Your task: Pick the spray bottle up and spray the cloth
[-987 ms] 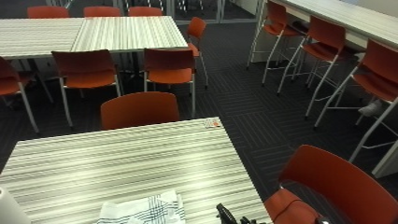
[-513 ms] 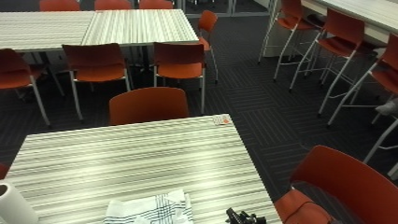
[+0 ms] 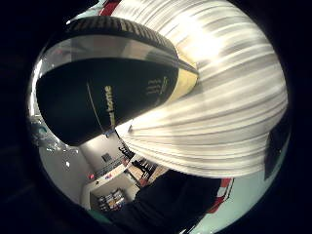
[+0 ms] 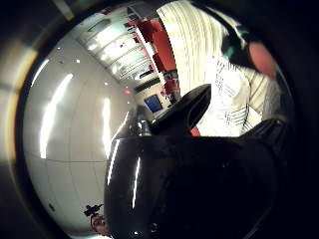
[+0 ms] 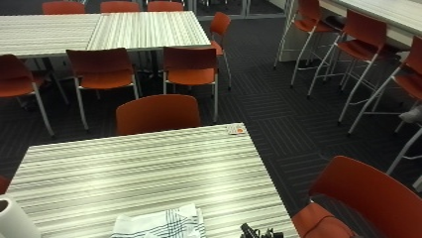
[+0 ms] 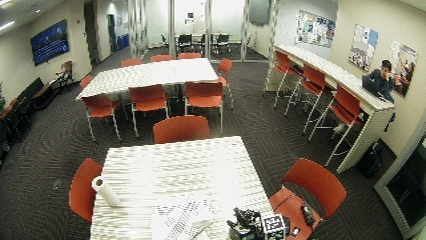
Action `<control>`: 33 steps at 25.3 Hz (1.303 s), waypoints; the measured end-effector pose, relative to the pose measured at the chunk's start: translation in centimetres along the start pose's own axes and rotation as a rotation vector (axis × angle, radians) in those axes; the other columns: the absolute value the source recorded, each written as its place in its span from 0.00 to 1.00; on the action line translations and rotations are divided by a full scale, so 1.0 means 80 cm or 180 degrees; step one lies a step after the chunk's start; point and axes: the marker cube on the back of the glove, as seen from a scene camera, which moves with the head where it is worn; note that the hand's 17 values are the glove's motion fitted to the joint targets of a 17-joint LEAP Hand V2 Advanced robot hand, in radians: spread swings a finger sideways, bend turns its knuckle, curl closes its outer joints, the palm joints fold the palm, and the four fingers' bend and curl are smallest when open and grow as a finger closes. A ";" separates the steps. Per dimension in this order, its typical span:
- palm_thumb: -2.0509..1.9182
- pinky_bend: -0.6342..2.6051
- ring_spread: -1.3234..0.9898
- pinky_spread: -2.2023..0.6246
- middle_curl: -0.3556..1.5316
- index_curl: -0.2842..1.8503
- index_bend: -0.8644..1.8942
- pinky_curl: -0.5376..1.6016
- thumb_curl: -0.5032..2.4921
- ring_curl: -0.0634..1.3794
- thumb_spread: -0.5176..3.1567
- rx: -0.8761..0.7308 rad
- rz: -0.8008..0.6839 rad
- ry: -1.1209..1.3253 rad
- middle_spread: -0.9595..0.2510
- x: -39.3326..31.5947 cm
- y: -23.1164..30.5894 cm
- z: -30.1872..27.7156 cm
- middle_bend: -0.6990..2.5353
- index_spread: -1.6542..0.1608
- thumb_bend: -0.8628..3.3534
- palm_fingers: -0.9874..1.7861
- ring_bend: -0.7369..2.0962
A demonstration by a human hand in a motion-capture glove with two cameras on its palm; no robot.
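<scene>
The gloved right hand [image 6: 247, 223] sits at the table's [image 5: 145, 168] near edge, right of the cloth [image 5: 159, 224]; a dark spray bottle [image 4: 199, 184] fills its palm views, but I cannot tell whether its fingers grip it.

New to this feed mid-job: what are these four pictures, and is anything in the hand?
No robot here: a person's gloved right hand works at a striped table. Two pictures come from room cameras; the two round ones look out from the palm. On the table lie a checked cloth, a paper roll and a small card. A black spray bottle fills both palm views, so it is close to the palm; whether it is gripped I cannot tell.
</scene>
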 end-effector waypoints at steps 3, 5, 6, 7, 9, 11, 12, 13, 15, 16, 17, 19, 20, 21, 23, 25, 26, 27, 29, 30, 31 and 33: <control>0.75 0.20 0.58 0.82 0.38 0.33 0.53 0.35 0.34 0.22 0.39 0.0083 -0.0016 -0.0038 0.66 -0.003 0.000 -0.002 0.31 0.72 0.21 0.57 0.34; 0.76 0.18 0.57 0.82 0.40 0.34 0.56 0.32 0.35 0.22 0.38 0.0141 -0.0047 -0.0077 0.66 -0.005 -0.001 -0.003 0.35 0.75 0.21 0.61 0.34; 0.76 0.18 0.57 0.81 0.41 0.34 0.57 0.32 0.35 0.22 0.38 0.0167 -0.0074 -0.0099 0.67 -0.005 -0.002 -0.004 0.35 0.75 0.21 0.62 0.34; 0.77 0.18 0.56 0.81 0.42 0.35 0.57 0.31 0.35 0.23 0.37 0.0189 -0.0104 -0.0117 0.67 -0.005 -0.004 -0.004 0.37 0.76 0.21 0.63 0.34; 0.77 0.19 0.56 0.81 0.43 0.36 0.58 0.31 0.36 0.24 0.37 0.0221 -0.0153 -0.0136 0.68 -0.004 -0.007 -0.005 0.38 0.78 0.21 0.63 0.35; 0.77 0.20 0.55 0.81 0.44 0.37 0.58 0.30 0.36 0.26 0.36 0.0234 -0.0169 -0.0146 0.69 -0.005 -0.007 -0.005 0.38 0.79 0.21 0.63 0.36; 0.78 0.20 0.55 0.81 0.44 0.38 0.59 0.30 0.36 0.26 0.36 0.0237 -0.0168 -0.0148 0.69 -0.006 -0.006 -0.006 0.39 0.79 0.21 0.62 0.36; 0.78 0.20 0.55 0.81 0.44 0.38 0.59 0.30 0.36 0.27 0.36 0.0242 -0.0166 -0.0146 0.69 -0.006 -0.006 -0.006 0.39 0.80 0.21 0.63 0.36; 0.78 0.21 0.54 0.81 0.44 0.38 0.59 0.29 0.37 0.27 0.36 0.0253 -0.0167 -0.0144 0.69 -0.005 -0.007 -0.006 0.39 0.81 0.20 0.62 0.36; 0.78 0.21 0.54 0.81 0.45 0.39 0.59 0.29 0.37 0.28 0.35 0.0257 -0.0167 -0.0149 0.70 -0.004 -0.008 -0.006 0.39 0.81 0.20 0.62 0.36; 0.78 0.21 0.54 0.81 0.45 0.39 0.59 0.29 0.37 0.28 0.35 0.0262 -0.0166 -0.0158 0.70 -0.003 -0.008 -0.006 0.39 0.81 0.20 0.62 0.36; 0.78 0.21 0.54 0.81 0.45 0.39 0.59 0.29 0.37 0.28 0.35 0.0276 -0.0159 -0.0176 0.70 -0.003 -0.007 -0.006 0.40 0.82 0.20 0.62 0.37; 0.78 0.21 0.54 0.81 0.45 0.39 0.59 0.28 0.37 0.29 0.35 0.0284 -0.0155 -0.0183 0.70 -0.003 -0.007 -0.007 0.40 0.82 0.20 0.62 0.37; 0.78 0.21 0.54 0.81 0.45 0.39 0.59 0.28 0.37 0.29 0.35 0.0291 -0.0153 -0.0190 0.70 -0.002 -0.007 -0.007 0.40 0.82 0.20 0.62 0.37; 0.78 0.21 0.53 0.81 0.45 0.39 0.58 0.28 0.38 0.29 0.34 0.0306 -0.0145 -0.0202 0.70 -0.002 -0.008 -0.009 0.40 0.82 0.20 0.62 0.37; 0.78 0.22 0.53 0.81 0.45 0.39 0.58 0.28 0.38 0.30 0.34 0.0321 -0.0115 -0.0222 0.71 -0.005 -0.009 -0.012 0.40 0.83 0.20 0.63 0.38; 0.78 0.22 0.53 0.81 0.45 0.39 0.58 0.28 0.38 0.30 0.34 0.0327 -0.0093 -0.0237 0.71 -0.010 -0.009 -0.013 0.40 0.83 0.20 0.63 0.38; 0.78 0.22 0.53 0.81 0.45 0.39 0.58 0.28 0.38 0.30 0.34 0.0331 -0.0072 -0.0250 0.71 -0.015 -0.008 -0.015 0.40 0.83 0.20 0.63 0.38; 0.78 0.22 0.53 0.81 0.45 0.39 0.58 0.28 0.38 0.30 0.33 0.0342 -0.0043 -0.0262 0.71 -0.030 -0.006 -0.018 0.39 0.83 0.20 0.63 0.38; 0.78 0.22 0.53 0.81 0.45 0.39 0.58 0.28 0.38 0.30 0.33 0.0350 -0.0035 -0.0258 0.71 -0.040 -0.004 -0.020 0.39 0.83 0.20 0.63 0.38; 0.78 0.22 0.53 0.81 0.45 0.39 0.58 0.28 0.38 0.31 0.33 0.0357 -0.0034 -0.0245 0.71 -0.050 -0.001 -0.023 0.39 0.83 0.20 0.64 0.38; 0.78 0.22 0.54 0.81 0.45 0.39 0.58 0.28 0.39 0.31 0.33 0.0355 -0.0096 -0.0100 0.71 -0.073 0.008 -0.026 0.39 0.83 0.20 0.64 0.38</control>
